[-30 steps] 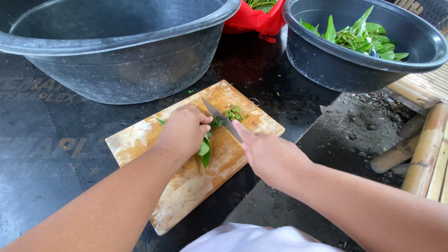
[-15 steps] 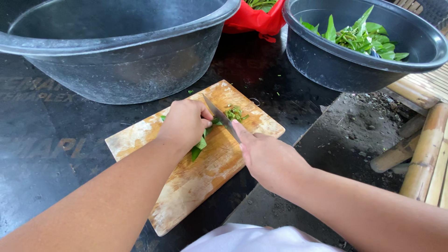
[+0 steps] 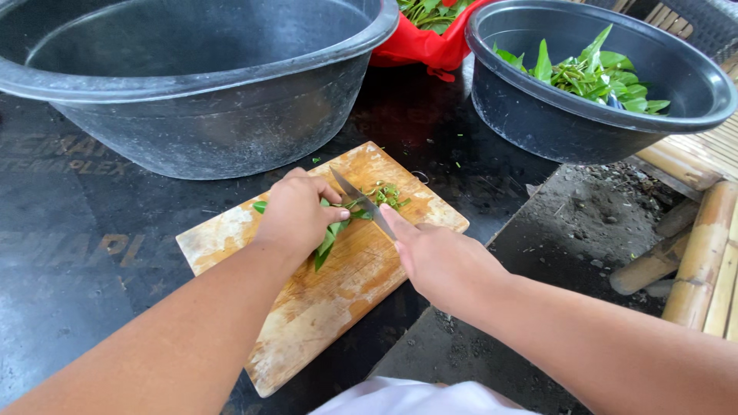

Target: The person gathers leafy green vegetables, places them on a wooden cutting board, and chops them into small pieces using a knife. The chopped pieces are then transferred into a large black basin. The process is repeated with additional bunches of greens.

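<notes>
A big grey plastic tub [image 3: 192,84] sits at the back, and a smaller dark round bowl [image 3: 569,115] with green leaves is at the right. In front lies a worn wooden cutting board [image 3: 323,292] on the black table top [image 3: 69,261]. The left hand [image 3: 298,214] is curled shut over a bunch of long green leaves [image 3: 327,244], pressing them onto the board. The right hand [image 3: 442,261] is closed tight around a thin metal knife [image 3: 361,201], its blade just beside the left fingers. A little pile of chopped green bits [image 3: 388,194] lies past the blade. Since half a second ago, the blade looks a little closer to the left hand.
</notes>
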